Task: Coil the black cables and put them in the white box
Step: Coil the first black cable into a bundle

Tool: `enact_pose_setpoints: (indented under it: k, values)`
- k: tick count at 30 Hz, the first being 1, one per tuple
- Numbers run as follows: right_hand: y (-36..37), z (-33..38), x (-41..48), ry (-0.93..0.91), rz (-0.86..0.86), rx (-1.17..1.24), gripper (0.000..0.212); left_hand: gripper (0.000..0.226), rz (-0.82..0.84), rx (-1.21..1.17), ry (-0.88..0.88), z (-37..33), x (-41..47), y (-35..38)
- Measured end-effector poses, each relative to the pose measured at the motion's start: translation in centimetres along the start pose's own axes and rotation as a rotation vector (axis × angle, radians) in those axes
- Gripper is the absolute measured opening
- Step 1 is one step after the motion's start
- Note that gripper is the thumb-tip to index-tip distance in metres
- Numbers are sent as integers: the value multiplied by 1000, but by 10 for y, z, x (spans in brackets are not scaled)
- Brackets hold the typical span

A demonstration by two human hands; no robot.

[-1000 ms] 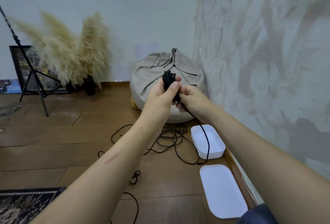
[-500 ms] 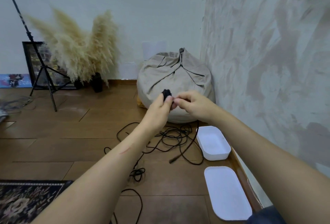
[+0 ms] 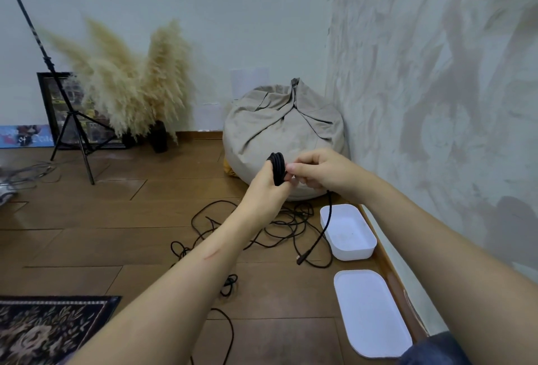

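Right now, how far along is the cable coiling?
Done: nothing boxed; the white box holds no cable, lid off beside it. In hand: left hand grips one coil, right hand pinches its loose tail. Left: finish that tail, box it, coil the tangled cables.

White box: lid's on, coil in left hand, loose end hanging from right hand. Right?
No: head view shows the white box open, its lid lying on the floor beside it. The coil is in the left hand and the loose end hangs from the right hand.
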State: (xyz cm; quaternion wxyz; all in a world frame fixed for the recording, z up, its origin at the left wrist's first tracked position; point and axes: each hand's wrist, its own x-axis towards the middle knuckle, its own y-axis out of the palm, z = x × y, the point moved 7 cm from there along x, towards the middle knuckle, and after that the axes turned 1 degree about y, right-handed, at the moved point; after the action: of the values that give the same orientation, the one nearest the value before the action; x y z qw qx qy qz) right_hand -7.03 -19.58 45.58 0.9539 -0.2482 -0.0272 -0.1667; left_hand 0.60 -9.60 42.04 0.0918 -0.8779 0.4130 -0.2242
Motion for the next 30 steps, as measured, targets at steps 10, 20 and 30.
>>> enact_pose_setpoints:
  k: [10,20,30]
  values:
    - [-5,-10,-2,21,-34,68,17,13,26,58,6,-1,-1,5]
    - [-25,0,0,-83,-232,-8,18,30,-12,-9,-18,-3,-2,10]
    - [-30,-10,4,-114,-287,-11,13,27,32,-66,3,-15,-6,12]
